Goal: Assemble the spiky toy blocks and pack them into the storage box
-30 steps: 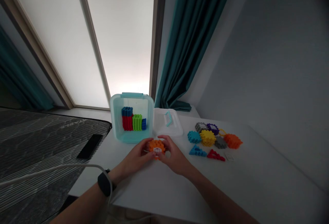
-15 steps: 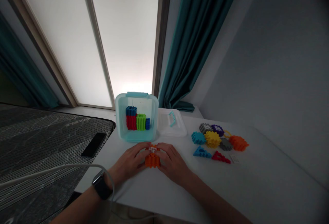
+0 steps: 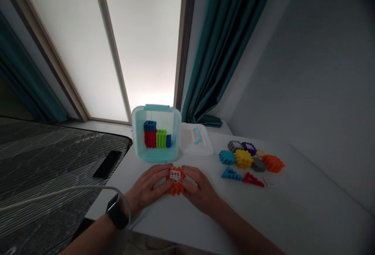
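Between my two hands is an orange toothed building block (image 3: 175, 189) with a white printed label on its upper face. My left hand (image 3: 150, 182) grips its left side, fingertips at the top edge and thumb lower down. From the right, my right hand (image 3: 199, 184) pinches it the same way. Just beyond the hands, a translucent teal box (image 3: 156, 156) lies on its side, its opening facing me. Stacked inside are a dark blue block (image 3: 150, 125), a red block (image 3: 150, 139), a lime green block (image 3: 161, 139) and a small blue block (image 3: 169, 141).
The box's lid (image 3: 205, 149) lies right of the box. Farther right sit loose pieces, among them a yellow block (image 3: 243, 159), an orange block (image 3: 273, 163), a blue triangle (image 3: 231, 173) and a red triangle (image 3: 253, 179). A phone (image 3: 107, 164) lies left; a white cable (image 3: 73, 188) crosses my left wrist.
The orange block has tilted between my hands, so its labelled face now shows more fully toward me. Both hands keep their grip on it. The box and loose pieces stay put.
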The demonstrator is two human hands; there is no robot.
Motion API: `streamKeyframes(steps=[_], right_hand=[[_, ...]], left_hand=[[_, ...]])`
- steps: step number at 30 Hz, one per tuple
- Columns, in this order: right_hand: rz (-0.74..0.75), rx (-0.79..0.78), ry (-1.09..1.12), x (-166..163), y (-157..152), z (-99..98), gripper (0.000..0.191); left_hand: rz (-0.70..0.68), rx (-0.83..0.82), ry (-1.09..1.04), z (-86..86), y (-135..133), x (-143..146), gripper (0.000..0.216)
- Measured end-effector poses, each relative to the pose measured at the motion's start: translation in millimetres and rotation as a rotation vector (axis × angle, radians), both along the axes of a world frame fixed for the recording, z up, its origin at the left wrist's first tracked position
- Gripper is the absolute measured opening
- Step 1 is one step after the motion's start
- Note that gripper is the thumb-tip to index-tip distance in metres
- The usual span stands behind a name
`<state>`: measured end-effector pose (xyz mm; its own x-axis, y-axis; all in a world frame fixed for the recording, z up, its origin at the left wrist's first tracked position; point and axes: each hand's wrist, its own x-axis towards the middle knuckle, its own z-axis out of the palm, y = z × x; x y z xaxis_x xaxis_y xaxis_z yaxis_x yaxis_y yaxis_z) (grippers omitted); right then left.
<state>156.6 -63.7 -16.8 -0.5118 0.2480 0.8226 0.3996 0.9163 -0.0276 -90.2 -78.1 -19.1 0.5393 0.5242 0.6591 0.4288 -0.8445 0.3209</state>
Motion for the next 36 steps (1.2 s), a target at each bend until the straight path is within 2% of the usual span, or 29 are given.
streamKeyframes(steps=[3,8,11,15,18,20,23,25,27,32,36], right_hand=[[0.031,0.004,-0.001,2.7,-0.8,-3.3,0.049],[0.051,-0.067,0.043,4.2,-1.7,-5.4,0.054],[0.053,-0.29,0.057,0.0,-2.1,1.3,0.058],[0.029,-0.74,0.103,-13.0,-0.2,14.1,0.057],[-0.015,-0.897,0.149,-23.6,4.6,21.2,0.058],[-0.02,-0.837,0.123,-27.7,9.1,24.7,0.059],[-0.012,-0.527,-0.033,-28.8,17.2,28.2,0.06],[-0.004,-0.311,-0.156,-28.4,23.3,28.9,0.058],[0.006,-0.171,-0.223,-28.4,29.5,28.1,0.055],[0.07,-0.076,-0.251,-28.8,43.0,25.2,0.048],[0.091,-0.082,-0.262,-31.0,49.7,27.1,0.046]], left_hand=[[0.001,0.025,-0.012,7.0,-5.6,3.2,0.025],[0.002,-0.024,0.008,10.9,-5.8,5.4,0.02],[0.043,-0.114,-0.073,16.7,-3.9,10.9,0.034],[0.119,-0.559,-0.337,30.9,-2.2,20.9,0.046],[0.108,-0.912,-0.548,38.4,1.9,21.9,0.05],[0.106,-1.059,-0.658,41.1,5.6,18.5,0.05],[0.097,-1.195,-0.756,43.0,10.9,11.2,0.044],[0.045,-1.287,-0.795,43.6,14.0,7.6,0.04],[-0.024,-1.365,-0.833,44.3,16.6,5.4,0.037],[-0.136,-1.459,-0.85,50.1,19.7,4.0,0.031],[-0.123,-1.489,-0.86,57.0,20.2,4.3,0.027]])
